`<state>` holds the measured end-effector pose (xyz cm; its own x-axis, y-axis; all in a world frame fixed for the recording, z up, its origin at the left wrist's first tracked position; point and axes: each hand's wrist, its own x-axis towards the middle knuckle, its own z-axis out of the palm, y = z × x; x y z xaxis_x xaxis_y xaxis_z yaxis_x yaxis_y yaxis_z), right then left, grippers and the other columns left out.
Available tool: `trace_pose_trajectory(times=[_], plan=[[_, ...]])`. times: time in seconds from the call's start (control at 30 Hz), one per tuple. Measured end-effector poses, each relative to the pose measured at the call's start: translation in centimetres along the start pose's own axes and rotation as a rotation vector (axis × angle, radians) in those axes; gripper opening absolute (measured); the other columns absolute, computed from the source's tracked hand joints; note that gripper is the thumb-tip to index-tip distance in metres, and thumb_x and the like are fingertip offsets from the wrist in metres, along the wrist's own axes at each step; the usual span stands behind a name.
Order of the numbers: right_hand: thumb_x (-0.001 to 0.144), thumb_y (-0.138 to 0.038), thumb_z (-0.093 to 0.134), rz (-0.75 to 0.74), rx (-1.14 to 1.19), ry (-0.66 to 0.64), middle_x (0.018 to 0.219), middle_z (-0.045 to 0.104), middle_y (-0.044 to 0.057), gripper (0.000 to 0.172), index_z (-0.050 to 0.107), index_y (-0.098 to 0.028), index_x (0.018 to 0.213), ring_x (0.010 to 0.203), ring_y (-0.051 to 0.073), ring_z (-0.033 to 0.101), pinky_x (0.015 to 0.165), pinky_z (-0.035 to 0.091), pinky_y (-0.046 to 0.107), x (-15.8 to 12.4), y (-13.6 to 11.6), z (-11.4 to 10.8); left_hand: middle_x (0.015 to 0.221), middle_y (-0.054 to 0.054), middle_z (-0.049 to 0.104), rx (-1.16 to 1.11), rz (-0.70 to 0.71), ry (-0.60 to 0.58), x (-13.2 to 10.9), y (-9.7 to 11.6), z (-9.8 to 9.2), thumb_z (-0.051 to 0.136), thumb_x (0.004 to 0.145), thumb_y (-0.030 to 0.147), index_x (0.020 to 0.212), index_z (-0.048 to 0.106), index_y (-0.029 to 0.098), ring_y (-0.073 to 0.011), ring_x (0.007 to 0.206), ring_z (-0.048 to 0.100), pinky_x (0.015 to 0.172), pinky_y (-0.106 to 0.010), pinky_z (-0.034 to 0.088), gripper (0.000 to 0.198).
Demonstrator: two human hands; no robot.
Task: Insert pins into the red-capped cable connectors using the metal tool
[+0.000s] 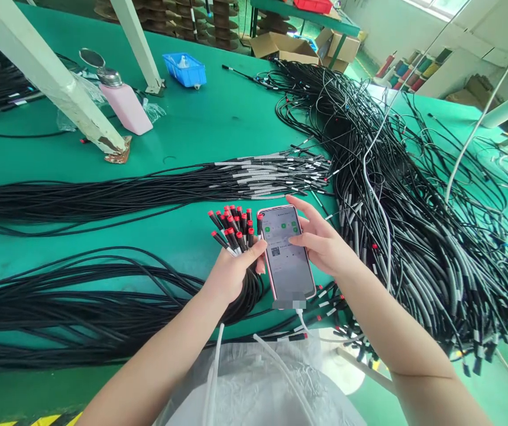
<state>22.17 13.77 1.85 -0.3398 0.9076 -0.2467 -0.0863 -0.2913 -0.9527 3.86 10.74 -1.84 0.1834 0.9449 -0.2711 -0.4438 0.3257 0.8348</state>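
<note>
Near the front edge of the green felt-like table, left hand has fingers curled tight round a bundle of thin black cables with glossy red end caps; fingertips hidden behind the bundle, only the thumb shows. Same hand props a pink-edged smartphone with a lit screen against the bundle. Right hand holds the phone's right edge, fingers loosely together, thumb on the glass. Screen text too small to read; phone's lower end blurred. White charging cable exits there. Matte tangled black cable heap with grey ribbed sleeves runs off frame right.
</note>
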Motion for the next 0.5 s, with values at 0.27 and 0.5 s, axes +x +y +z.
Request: trace_pose_trajectory(times=[0.27,0.5], plan=[[0.075,-0.027,0.065,-0.074,-0.105,-0.116,0.143,0.056,0.008,0.1,0.01,-0.034,0.158,0.117,0.026,0.066,0.09,0.061,0.047,-0.77,0.49,-0.54,0.051,0.002,0.057,0.001,-0.011,0.009,0.13,0.05,0.19,0.084,0.071,0.043,0.066,0.063,0.017,-0.0101,0.048,0.048,0.053,-0.026,0.039,0.033],[0.079,-0.05,0.074,-0.149,-0.224,-0.143,0.136,0.058,0.009,0.117,-0.011,-0.036,0.158,0.115,0.026,0.067,0.092,0.061,0.048,-0.7,1.04,-0.34,0.051,0.002,0.055,0.017,-0.029,0.008,0.12,-0.08,-0.02,0.082,0.073,0.043,0.062,0.062,0.018,-0.0106,0.05,0.048,0.054,-0.026,0.04,0.034]])
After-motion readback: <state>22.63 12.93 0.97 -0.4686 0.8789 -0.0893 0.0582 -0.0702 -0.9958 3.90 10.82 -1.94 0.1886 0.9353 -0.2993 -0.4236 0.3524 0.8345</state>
